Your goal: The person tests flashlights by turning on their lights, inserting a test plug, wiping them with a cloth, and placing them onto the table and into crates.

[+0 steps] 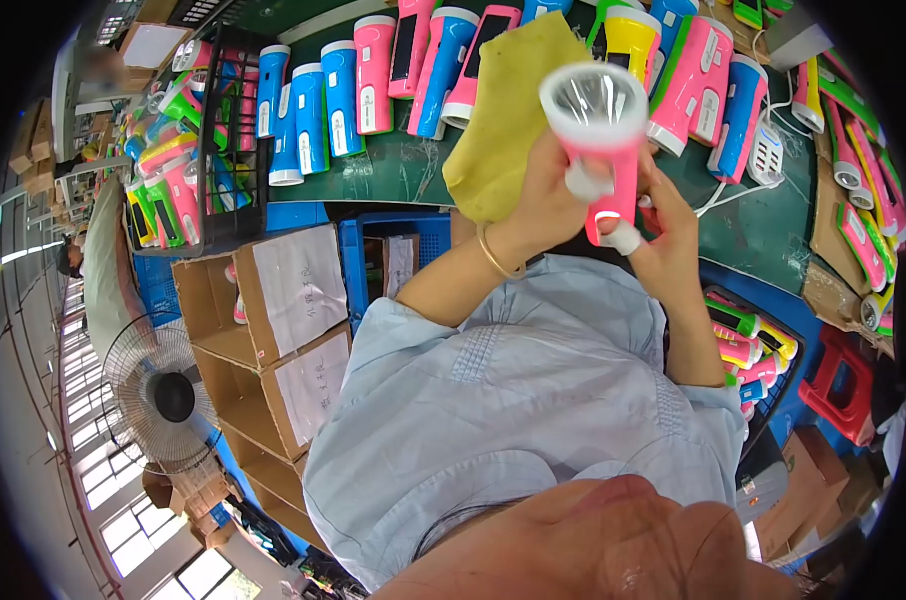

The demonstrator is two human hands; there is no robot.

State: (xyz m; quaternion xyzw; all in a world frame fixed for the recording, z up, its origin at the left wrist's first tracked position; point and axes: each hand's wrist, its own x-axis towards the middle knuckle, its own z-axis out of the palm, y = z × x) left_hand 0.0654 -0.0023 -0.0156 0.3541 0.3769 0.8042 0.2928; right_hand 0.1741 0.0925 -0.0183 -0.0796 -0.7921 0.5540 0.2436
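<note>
A pink flashlight (621,185) with a white head ring and shiny reflector stands upright between my hands, its lens end pointing up. My left hand (553,190) is wrapped round its upper body, the thumb in a white cover. My right hand (668,235) closes on its lower part, with a white-covered thumb against the pink casing. Some of the right fingers are hidden behind the flashlight. Just left of it, a yellow cloth (503,120) lies over the table edge. Behind my hands, a row of pink, blue, yellow and green flashlights, such as a blue one (341,100), covers the green table (403,170).
A black wire basket (235,140) full of flashlights stands left. Below it are stacked cardboard boxes (228,340) and a fan (168,395). A white multi-port charger (766,150) with cables sits right of the hands. A red stool (838,385) is at far right.
</note>
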